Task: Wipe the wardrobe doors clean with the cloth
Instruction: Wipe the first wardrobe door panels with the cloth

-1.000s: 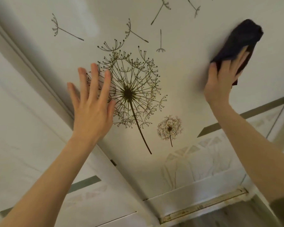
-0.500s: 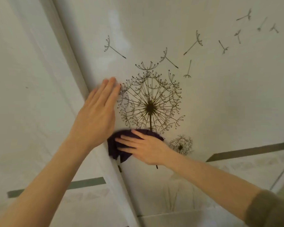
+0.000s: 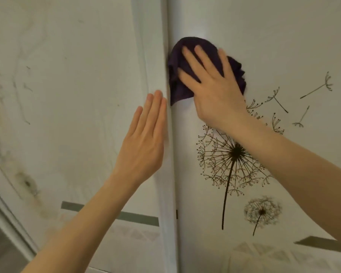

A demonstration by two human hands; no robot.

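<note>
While pressing the dark cloth (image 3: 177,85) flat on the rt door (image 3: 274,36), up by its left edge, above the dandelion pic (image 3: 234,152): mid-wipe. Rt hand (image 3: 217,91) grip apart, fingers spread on cloth. L hand (image 3: 142,146) flat, grip apart too, resting on other door (image 3: 77,95). Next, prob: push firm & rub down over flower.

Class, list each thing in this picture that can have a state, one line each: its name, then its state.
cloth: crumpled, pressed against the right door beside the centre strip.
right hand: fingers straight and spread, pressing the cloth.
left hand: flat, fingers together, resting on the centre strip.
left door: streaked and blotched.
</note>
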